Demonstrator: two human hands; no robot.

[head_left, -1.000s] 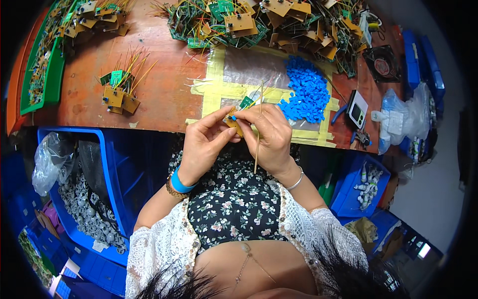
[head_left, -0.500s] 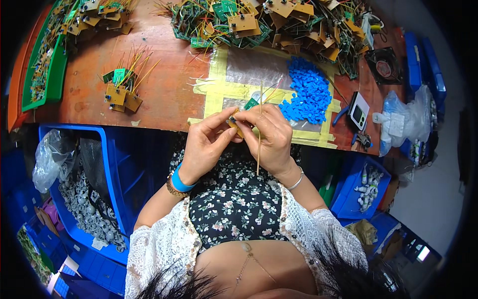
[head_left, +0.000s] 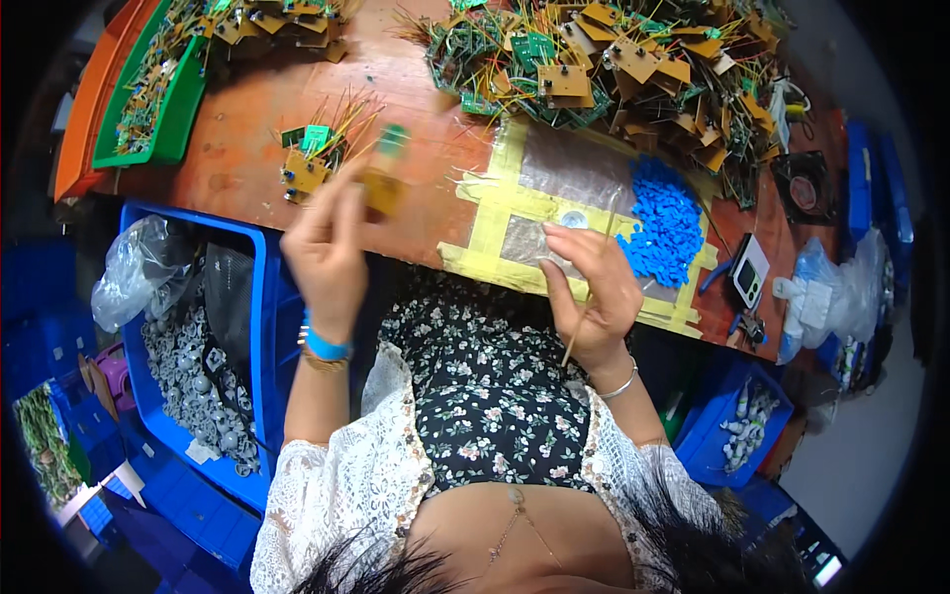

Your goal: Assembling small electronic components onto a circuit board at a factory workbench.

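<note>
My left hand [head_left: 325, 259] is at the left of the bench, blurred by motion. Between its fingers is a small circuit board [head_left: 382, 194], tan with a green part at its far end. Just beyond the fingertips lies a small group of tan and green wired boards [head_left: 305, 176]. My right hand [head_left: 602, 302] hovers over the bench's near edge, thumb and forefinger apart. A thin wooden stick [head_left: 571, 348] is tucked in that hand, pointing up and away. To its right are many small blue plastic pieces [head_left: 665, 233] on a taped clear sheet [head_left: 562, 168].
A large heap of wired boards [head_left: 564, 87] covers the far side. A green tray [head_left: 176, 129] of parts stands far left. On the right lie a white device [head_left: 750, 267], pliers [head_left: 714, 277] and a fan [head_left: 804, 188]. Blue bins [head_left: 259, 346] flank my lap.
My hands have come apart. The left has carried the circuit board leftward to the small group of boards; the right keeps the stick, its thumb and forefinger now spread. The view has shifted slightly.
</note>
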